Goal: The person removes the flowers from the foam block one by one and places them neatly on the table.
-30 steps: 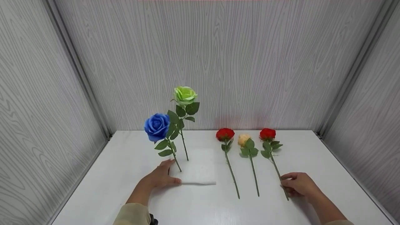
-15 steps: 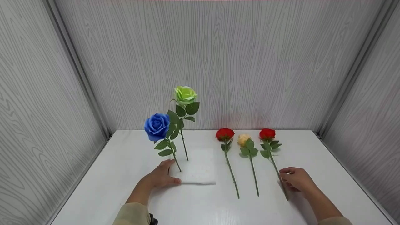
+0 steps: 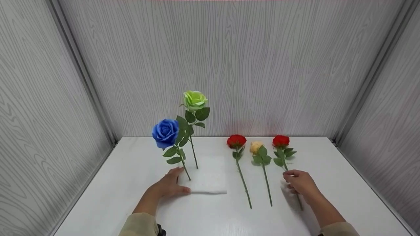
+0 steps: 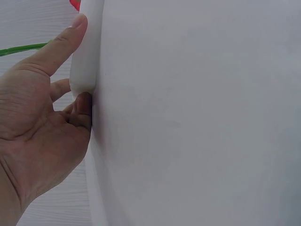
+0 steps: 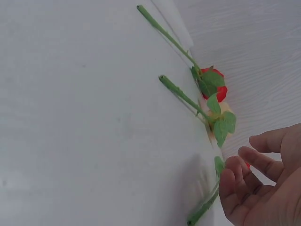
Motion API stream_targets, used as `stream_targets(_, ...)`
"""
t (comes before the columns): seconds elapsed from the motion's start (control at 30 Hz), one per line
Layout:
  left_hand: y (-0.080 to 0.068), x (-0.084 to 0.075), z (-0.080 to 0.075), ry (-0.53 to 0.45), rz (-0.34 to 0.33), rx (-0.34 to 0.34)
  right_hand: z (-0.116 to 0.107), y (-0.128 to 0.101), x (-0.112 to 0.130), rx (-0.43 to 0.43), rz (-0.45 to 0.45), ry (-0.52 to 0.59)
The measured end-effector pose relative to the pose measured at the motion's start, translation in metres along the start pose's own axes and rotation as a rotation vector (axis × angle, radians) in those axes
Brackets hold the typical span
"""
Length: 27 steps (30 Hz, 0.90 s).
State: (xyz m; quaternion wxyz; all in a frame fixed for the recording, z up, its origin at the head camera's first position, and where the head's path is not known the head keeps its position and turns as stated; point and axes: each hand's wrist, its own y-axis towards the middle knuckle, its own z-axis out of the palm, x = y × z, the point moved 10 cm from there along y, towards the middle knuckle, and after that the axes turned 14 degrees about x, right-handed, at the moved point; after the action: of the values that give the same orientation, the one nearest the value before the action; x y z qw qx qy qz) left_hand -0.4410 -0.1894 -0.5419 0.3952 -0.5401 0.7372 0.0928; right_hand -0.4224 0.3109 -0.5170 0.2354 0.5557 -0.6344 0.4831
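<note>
My left hand [image 3: 169,186] lies flat against the left end of a white foam block [image 3: 210,178]; in the left wrist view its thumb [image 4: 61,44] lies straight along the block's edge [image 4: 87,52]. A blue rose [image 3: 164,132] and a green rose [image 3: 194,99] stand upright in the block. My right hand [image 3: 297,182] hovers with loosely curled fingers over the middle of the stem [image 5: 203,211] of the right red rose [image 3: 281,141], which lies on the table. Whether the fingertips touch the stem I cannot tell.
A second red rose [image 3: 236,141] and a cream rose [image 3: 255,146] lie side by side on the white table [image 3: 328,170], left of the right red rose. Grey wood-grain walls close in the back and both sides.
My right hand has slid up and to the left along the right red rose's stem, from its lower end towards its middle. The left hand and the roses have stayed put.
</note>
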Motion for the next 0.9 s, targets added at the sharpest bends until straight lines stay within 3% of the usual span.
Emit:
stream_targets(0.5,-0.003,-0.001,-0.002,0.001,-0.008,-0.012,0.051,0.013,0.049,0.034,-0.115,0.05)
stream_targets(0.9,-0.004,-0.002,0.0,-0.001,-0.008,-0.02,0.111,0.023,0.076,0.099,-0.216,0.13)
